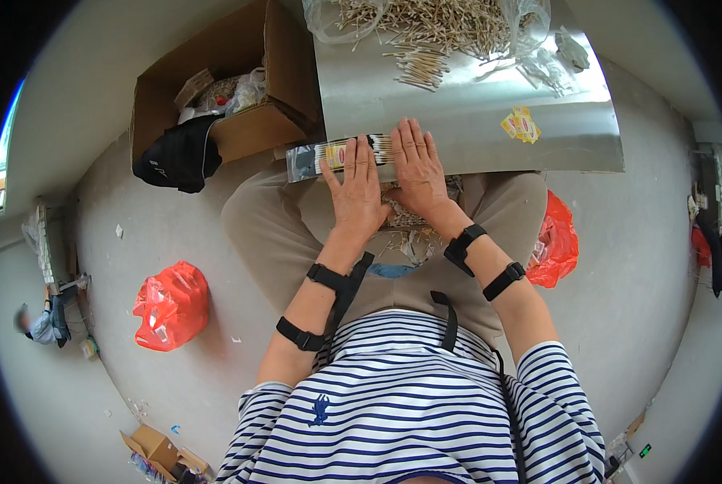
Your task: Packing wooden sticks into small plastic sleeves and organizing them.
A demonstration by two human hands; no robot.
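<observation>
A clear plastic pack of cotton swabs [321,156] with a yellow-and-white label lies lengthwise along the near edge of the metal-topped table [474,109]. My left hand [357,189] rests flat over its middle, fingers stretched forward and thumb spread to the side. Beside it my right hand [420,173] lies flat over the right end, its fingers straight and pointing away from me. The palms hide part of the pack. Farther back, a small bunch of loose swabs [422,67] sits in front of a large heap of cotton swabs [449,24].
Small yellow labels [521,125] lie at the table's right. An open cardboard box [290,60] with a black cloth [179,157] over its edge stands left. Red plastic bags [173,306] rest on the floor at both sides. Another person [50,323] is far left.
</observation>
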